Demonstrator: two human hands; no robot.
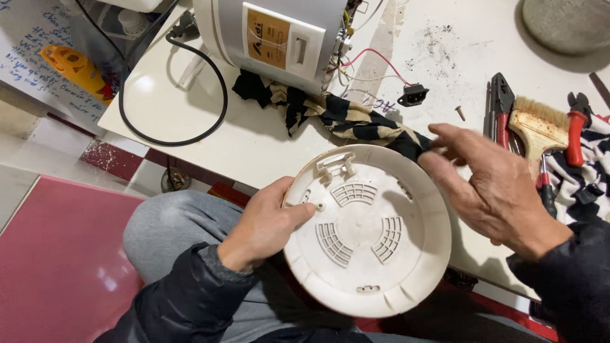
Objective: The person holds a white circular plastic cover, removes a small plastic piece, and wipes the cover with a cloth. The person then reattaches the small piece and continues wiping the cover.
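Striped cloth [343, 117] under a grey appliance [279, 38], black cable [190, 136], paintbrush [540, 127], pliers [499, 105], loose screw [460, 113], white table [190, 108]

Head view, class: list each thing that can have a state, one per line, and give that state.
round plastic base cover: off the appliance, vented inner side up, held at its rim
left hand: gripping the cover's rim
right hand: open, fingers spread above the cover's edge
appliance body: tipped on its side, wires exposed
loose screw: lying on the table
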